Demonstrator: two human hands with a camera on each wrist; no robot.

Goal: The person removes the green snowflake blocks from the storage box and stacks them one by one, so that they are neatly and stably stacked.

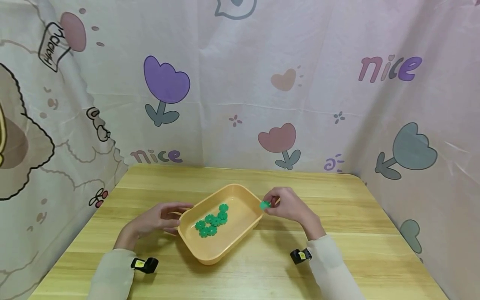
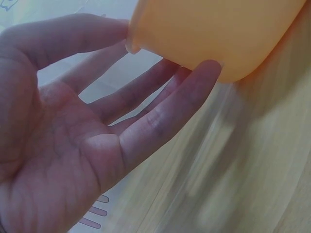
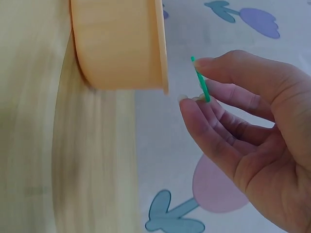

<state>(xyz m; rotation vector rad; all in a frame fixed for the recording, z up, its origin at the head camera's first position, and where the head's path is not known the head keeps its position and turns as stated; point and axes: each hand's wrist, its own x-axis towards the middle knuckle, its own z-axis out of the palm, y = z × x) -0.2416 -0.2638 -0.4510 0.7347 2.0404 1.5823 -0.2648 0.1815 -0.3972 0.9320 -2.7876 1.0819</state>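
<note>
On the table stands a yellow-orange plastic basin [image 1: 240, 233], set at a slant. Several green notched snowflake discs [image 1: 213, 220] lie inside, mostly toward its left half. My left hand [image 1: 165, 216] is at the basin's left end, its extended fingers [image 2: 160, 116] touching the rim and outer wall from outside. By the right corner, my right hand [image 1: 286, 204] pinches one green snowflake disc [image 1: 264, 205] between thumb and fingertips. The right wrist view shows that disc [image 3: 200, 80] edge-on, apart from the basin's rim [image 3: 164, 58].
The wood-grain table [image 1: 318, 187] extends around the basin on every side. A patterned cloth [image 1: 232, 83] hangs behind it and along both sides. Small black cameras sit at the left wrist [image 1: 145, 265] and the right wrist [image 1: 300, 256].
</note>
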